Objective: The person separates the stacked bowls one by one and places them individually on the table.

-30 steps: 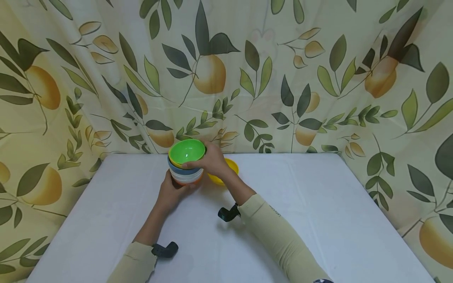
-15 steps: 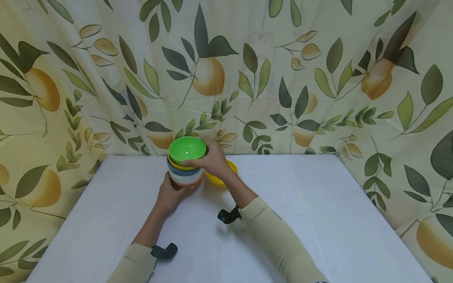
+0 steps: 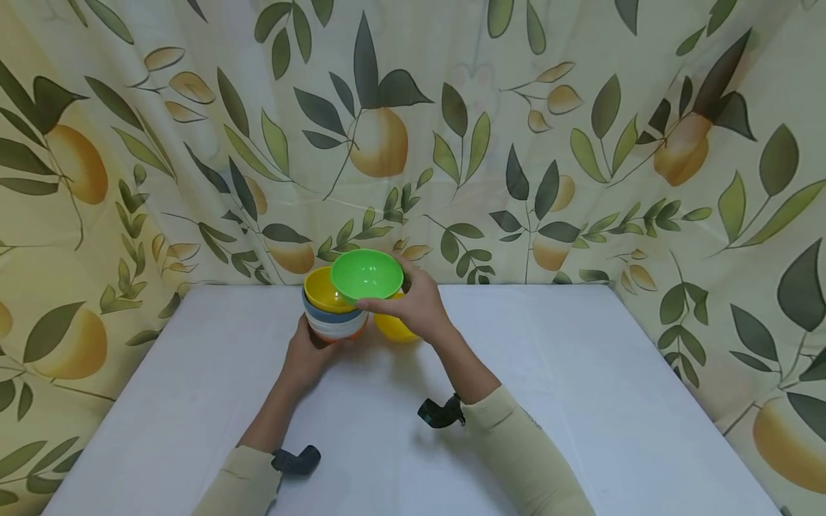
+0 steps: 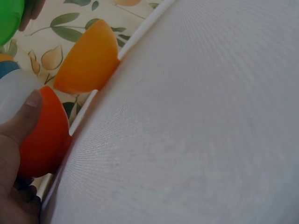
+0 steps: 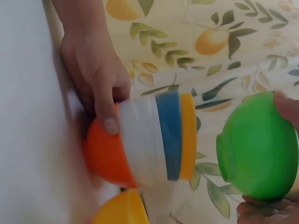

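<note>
My right hand [image 3: 421, 301] holds a green bowl [image 3: 366, 276] by its rim, thumb at the near side and fingers at the far side. The right wrist view shows a gap between this bowl and the nested stack. That stack has an orange bowl [image 5: 110, 154] at the bottom, ridged white layers [image 5: 142, 140] above it, then a blue bowl [image 5: 169, 135] and a yellow bowl [image 3: 323, 287] on top. Low around the stack curls my left hand [image 3: 305, 356], its thumb on the orange bowl near the white rim. The stack's base rests on the table.
Another yellow bowl [image 3: 395, 330] stands upright on the table just right of the stack, partly hidden by the green bowl and right hand. A white cloth covers the table [image 3: 555, 401]. Behind its far edge hangs a fruit-patterned curtain [image 3: 490, 172].
My right hand has lifted the green bowl out of the stack and moved it to the right, uncovering the yellow bowl's inside. The left hand has stayed on the stack.
</note>
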Demonstrator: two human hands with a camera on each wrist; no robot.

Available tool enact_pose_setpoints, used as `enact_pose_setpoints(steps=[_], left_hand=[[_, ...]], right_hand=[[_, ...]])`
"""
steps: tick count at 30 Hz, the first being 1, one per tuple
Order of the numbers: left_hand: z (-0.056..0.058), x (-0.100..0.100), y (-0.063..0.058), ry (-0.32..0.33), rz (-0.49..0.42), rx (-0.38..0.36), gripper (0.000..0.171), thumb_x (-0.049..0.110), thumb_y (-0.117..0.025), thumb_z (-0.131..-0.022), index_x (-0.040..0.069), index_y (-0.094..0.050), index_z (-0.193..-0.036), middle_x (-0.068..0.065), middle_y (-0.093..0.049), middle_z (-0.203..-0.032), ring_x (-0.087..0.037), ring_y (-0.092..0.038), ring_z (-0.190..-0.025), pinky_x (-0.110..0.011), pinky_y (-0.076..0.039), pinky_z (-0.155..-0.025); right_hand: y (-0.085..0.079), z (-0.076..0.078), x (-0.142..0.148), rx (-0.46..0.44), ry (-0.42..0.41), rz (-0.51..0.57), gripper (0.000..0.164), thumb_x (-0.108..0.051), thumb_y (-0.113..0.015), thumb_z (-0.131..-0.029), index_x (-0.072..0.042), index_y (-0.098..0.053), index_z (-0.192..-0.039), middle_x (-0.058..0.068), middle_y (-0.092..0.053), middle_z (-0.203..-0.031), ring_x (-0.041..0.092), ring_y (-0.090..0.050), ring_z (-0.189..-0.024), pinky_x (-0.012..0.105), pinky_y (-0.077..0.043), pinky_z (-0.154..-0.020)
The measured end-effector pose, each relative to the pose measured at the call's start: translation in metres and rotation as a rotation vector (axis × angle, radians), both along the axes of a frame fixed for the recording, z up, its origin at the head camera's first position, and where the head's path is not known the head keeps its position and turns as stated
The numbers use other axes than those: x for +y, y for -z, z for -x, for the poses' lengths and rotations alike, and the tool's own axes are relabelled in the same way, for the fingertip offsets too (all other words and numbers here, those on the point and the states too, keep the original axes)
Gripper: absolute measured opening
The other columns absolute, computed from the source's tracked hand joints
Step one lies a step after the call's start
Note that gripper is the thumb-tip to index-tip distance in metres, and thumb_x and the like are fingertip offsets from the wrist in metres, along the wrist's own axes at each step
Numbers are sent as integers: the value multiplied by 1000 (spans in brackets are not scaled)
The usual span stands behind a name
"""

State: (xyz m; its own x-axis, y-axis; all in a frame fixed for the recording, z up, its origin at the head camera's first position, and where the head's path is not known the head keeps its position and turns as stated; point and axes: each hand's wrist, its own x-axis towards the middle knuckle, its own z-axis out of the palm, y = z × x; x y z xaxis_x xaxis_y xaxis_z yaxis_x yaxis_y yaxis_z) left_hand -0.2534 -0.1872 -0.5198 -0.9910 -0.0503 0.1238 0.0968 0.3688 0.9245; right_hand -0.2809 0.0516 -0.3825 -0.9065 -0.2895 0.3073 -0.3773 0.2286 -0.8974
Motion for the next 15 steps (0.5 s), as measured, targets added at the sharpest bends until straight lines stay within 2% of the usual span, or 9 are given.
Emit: enact_pose_setpoints(steps=[6, 10, 15], left_hand=[[-2, -2, 2, 0, 5, -9, 114, 43, -88, -87, 10, -14, -167, -15, -39, -159, -34, -37, -147, -55, -29, -123], [-2, -1, 2, 4, -24, -8, 114, 41, -89, -86, 11, -14, -167, -14, -40, -159, -33, -37, -147, -55, -29, -123], [-1, -1, 2, 12, -51, 0, 112, 39, -89, -87, 14, -14, -167, -12, -40, -159, -32, -37, -147, -56, -29, -123]], right_hand=[[5, -7, 22, 12, 20, 18, 93, -30, -95, -78, -8, -49, -155, 5, -62, -139, 25, -62, -123, 43, -54, -104], [9, -11, 36, 4, 46, 16, 93, -29, -95, -78, -8, -49, -155, 5, -63, -139, 25, -62, -122, 41, -55, -103], [14, -16, 51, 14, 75, 41, 87, -25, -96, -77, -10, -54, -151, 5, -63, -139, 27, -62, -121, 47, -54, -104]])
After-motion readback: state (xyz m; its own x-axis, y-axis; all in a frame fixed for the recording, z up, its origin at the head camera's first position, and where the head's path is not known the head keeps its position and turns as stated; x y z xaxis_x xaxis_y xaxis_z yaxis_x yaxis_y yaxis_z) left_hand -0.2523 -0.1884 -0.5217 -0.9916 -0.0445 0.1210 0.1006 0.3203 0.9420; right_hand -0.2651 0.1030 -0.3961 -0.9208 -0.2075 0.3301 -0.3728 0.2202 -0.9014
